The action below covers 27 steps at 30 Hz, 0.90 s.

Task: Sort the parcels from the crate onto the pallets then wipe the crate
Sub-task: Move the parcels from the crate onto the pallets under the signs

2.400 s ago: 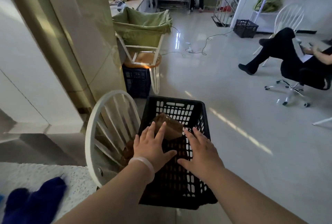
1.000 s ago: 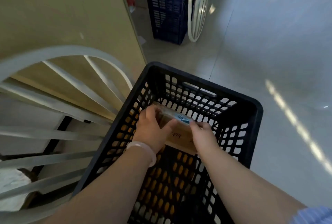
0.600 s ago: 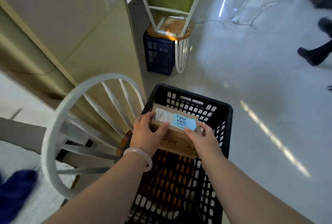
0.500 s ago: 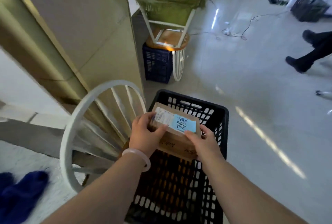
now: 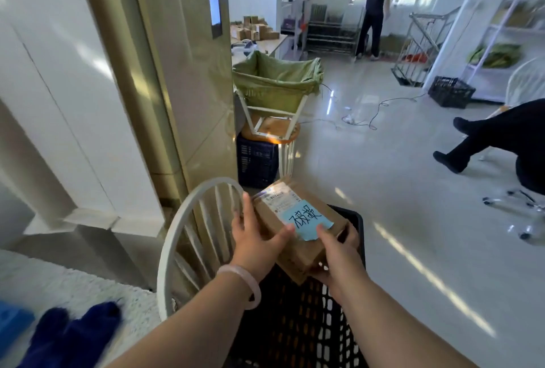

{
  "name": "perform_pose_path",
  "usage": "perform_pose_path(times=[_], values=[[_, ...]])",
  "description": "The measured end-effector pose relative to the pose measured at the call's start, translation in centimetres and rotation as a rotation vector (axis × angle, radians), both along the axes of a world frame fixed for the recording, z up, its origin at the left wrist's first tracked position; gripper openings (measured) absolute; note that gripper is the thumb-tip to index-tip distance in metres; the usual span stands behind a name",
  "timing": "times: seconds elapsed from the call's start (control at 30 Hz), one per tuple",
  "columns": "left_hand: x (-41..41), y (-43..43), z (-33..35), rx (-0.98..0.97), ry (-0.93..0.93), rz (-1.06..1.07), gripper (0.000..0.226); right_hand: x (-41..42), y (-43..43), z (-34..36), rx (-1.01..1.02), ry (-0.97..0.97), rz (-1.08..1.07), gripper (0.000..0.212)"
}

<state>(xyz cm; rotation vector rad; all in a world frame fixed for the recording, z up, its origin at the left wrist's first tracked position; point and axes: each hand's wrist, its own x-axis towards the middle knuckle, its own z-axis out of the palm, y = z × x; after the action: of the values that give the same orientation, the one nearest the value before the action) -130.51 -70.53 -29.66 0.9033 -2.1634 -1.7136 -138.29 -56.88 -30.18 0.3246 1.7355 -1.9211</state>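
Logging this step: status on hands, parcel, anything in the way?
Left hand and right hand both grip the parcel. Parcel above the black crate, blue note up. White chair back close at left.

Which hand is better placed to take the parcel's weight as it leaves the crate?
Probably the right hand: its fingers wrap the parcel's near corner and seem to reach beneath it, above the crate. The left hand only clasps the side, thumb on top.
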Motion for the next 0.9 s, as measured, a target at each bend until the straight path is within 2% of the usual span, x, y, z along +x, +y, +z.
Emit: perform_pose_path(times=[0.1,0.23,0.33,0.43,0.53,0.67,0.77,0.9], values=[[0.9,0.2,1.0,0.011,0.02,0.033,0.125,0.9,-1.0,0.6,0.003,0.033,0.037,0.072],[2.6,-2.2,2.2,-0.072,0.074,0.065,0.124,1.0,-0.8,1.9,0.1,0.252,0.201,0.058],[4.1,-3.2,3.2,-0.053,0.132,0.059,0.123,0.3,-0.2,3.3,0.135,0.372,0.393,0.065],[5.5,-2.9,3.6,0.031,0.232,0.102,0.106,-0.1,0.1,4.8,0.046,0.353,0.541,0.066],[7.2,-2.1,4.0,-0.03,0.272,0.187,0.096,0.3,-0.4,5.6,-0.009,0.343,0.619,0.069],[10.7,0.1,4.1,-0.086,0.261,0.253,0.102,2.6,-1.9,5.6,-0.075,0.361,0.742,0.065],[14.6,0.7,4.0,-0.105,0.228,0.334,0.104,5.0,-3.2,5.5,-0.061,0.365,0.886,0.074],[20.0,0.9,4.3,-0.072,0.207,0.448,0.101,8.8,-4.7,5.7,-0.047,0.499,1.14,0.081]])
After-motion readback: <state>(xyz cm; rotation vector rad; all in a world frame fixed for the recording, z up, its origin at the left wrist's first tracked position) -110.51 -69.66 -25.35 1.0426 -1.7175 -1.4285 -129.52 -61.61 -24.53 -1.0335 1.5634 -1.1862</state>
